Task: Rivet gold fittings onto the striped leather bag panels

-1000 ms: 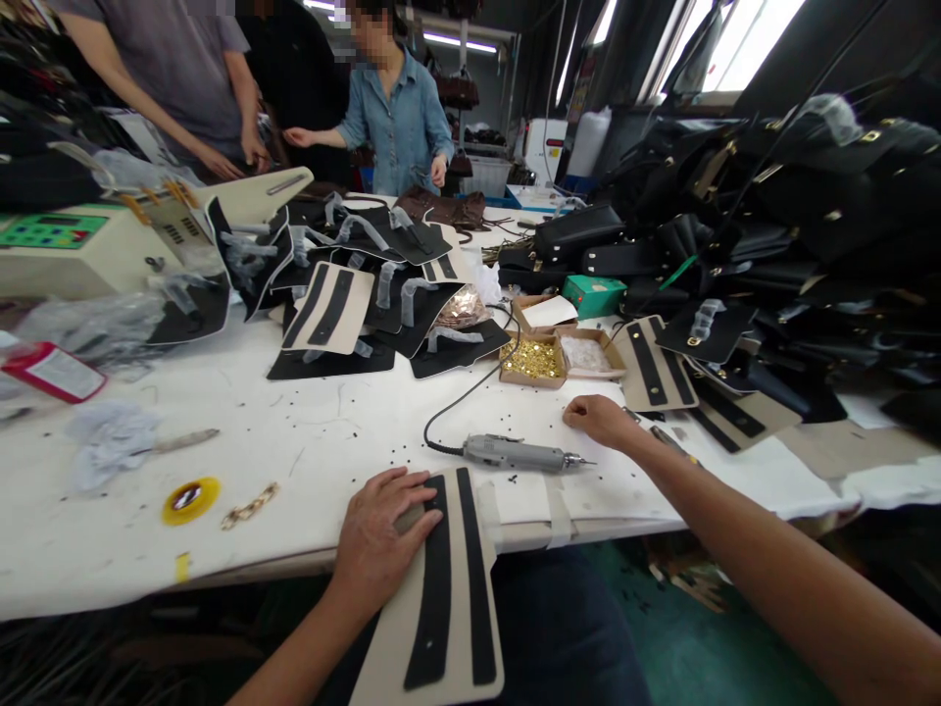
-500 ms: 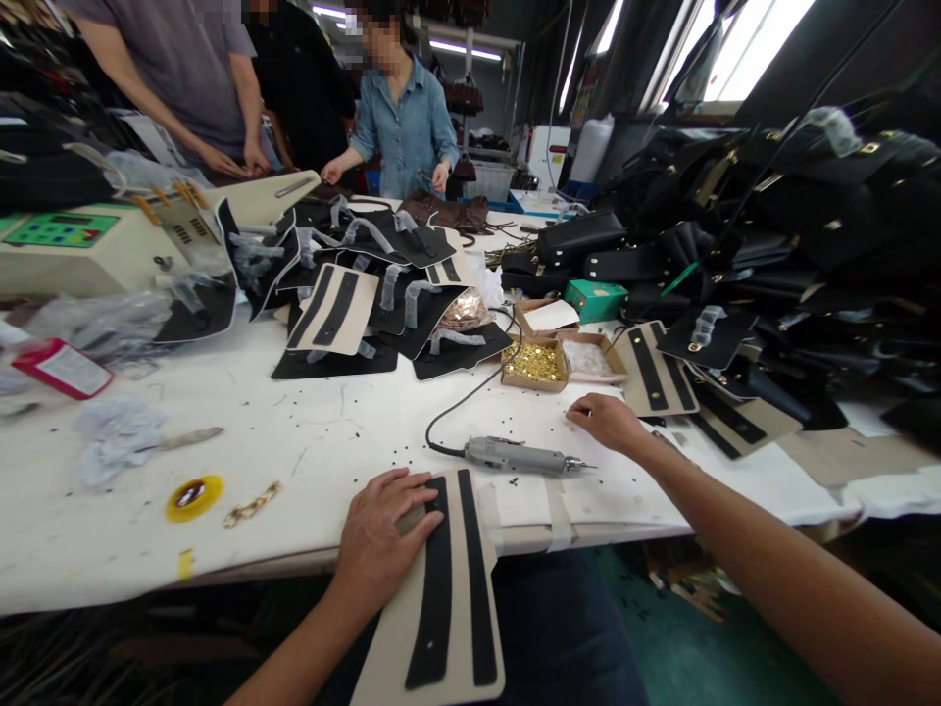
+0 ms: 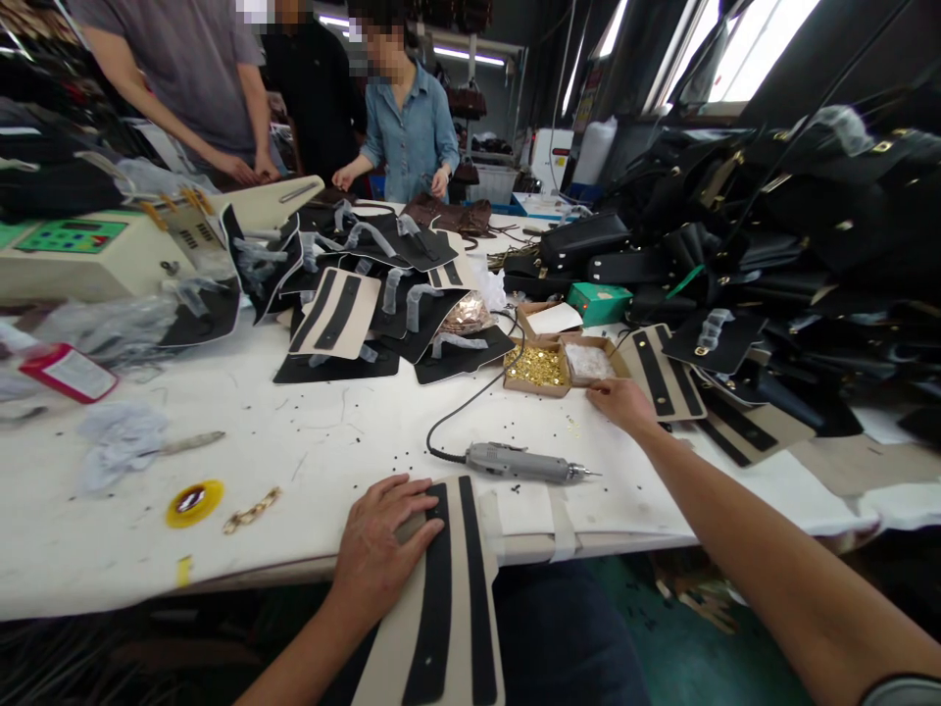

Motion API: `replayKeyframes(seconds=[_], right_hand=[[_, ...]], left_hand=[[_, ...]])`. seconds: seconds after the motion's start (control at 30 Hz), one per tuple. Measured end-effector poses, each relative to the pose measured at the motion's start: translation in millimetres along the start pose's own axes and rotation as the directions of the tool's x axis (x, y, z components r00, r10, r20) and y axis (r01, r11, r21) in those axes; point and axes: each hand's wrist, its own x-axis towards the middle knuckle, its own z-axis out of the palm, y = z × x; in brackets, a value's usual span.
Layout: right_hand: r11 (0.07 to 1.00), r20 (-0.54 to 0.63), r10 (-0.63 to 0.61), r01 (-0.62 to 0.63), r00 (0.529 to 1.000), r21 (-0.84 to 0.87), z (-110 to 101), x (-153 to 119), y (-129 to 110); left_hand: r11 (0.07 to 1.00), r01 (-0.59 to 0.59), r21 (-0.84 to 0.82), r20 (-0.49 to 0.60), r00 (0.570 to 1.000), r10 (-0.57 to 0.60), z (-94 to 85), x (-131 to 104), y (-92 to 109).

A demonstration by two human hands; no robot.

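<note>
My left hand (image 3: 389,529) lies flat with spread fingers on a beige panel (image 3: 460,598) bearing two black strips. The panel's lower part hangs past the table edge over my lap. At the front corner of a small cardboard box of clear plastic pieces (image 3: 588,363), my right hand (image 3: 623,402) has its fingers pinched together; what they hold, if anything, is hidden. Just left of it, a few tiny gold pieces (image 3: 572,427) lie on the table. A grey electric screwdriver (image 3: 519,462) rests between my hands, its tip pointing right.
Gold fasteners (image 3: 536,365) fill the neighbouring box. Black panels with wrapped handles (image 3: 412,304) are heaped at the back; black bags (image 3: 809,235) pile up on the right. Yellow tape (image 3: 195,502), a gold chain (image 3: 252,511) and a red bottle (image 3: 70,371) lie left. Co-workers stand across the table.
My right hand has moved right and a little farther back, up to the box corner. Tiny gold pieces now show on the table near where it was. My left hand stays on the panel.
</note>
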Motion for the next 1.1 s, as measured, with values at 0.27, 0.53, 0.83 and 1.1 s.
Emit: replayKeyframes(seconds=[0.27,0.53,0.83,1.1], right_hand=[[0.996,-0.004,0.045,-0.045,0.999,-0.071,3,6,-8],[0.993,0.105,-0.109,0.104,0.988,0.06,-3,-8,-12],[0.921,0.286,-0.35,0.271,0.892,0.281,-1,-28,-6],[0.914,0.269,-0.362,0.284,0.892,0.289,1,-28,-7]], left_hand=[[1.0,-0.002,0.0,0.012,1.0,0.002,-1.7,1,3],[1.0,0.011,-0.009,0.001,1.0,-0.011,-2.2,1,4],[1.0,0.016,-0.012,0.004,1.0,-0.016,-0.3,1,3],[1.0,0.023,-0.006,0.012,1.0,-0.023,-2.6,2,6]])
